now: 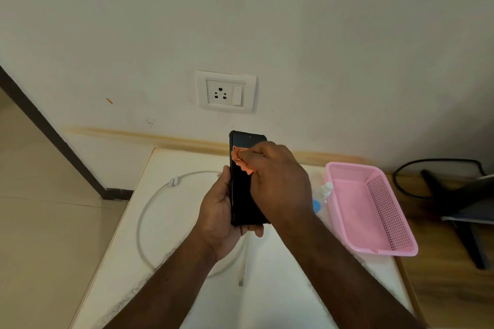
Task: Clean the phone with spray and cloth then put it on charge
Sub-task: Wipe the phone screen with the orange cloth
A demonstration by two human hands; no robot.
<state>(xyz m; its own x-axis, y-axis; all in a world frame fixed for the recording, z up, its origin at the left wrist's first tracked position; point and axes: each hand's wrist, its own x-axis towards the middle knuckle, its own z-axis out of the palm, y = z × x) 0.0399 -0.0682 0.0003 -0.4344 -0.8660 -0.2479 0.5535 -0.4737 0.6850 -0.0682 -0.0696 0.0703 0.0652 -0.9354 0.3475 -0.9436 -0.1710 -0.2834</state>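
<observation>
Both forearms reach over the desk (171, 222); left hand (217, 218) grips the phone (244, 195) upright above its middle, right-hand fingers (263, 153) pinching the cloth (242, 161). Wipe lightly, downward, supporting the back.

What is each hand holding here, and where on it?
Left hand grips the phone round its lower half, thumb on the left edge. Right hand pinches a bunched orange cloth against the upper screen.

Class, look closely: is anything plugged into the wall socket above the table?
No. The wall socket shows its three bare holes, and the white cable lies coiled on the table.
</observation>
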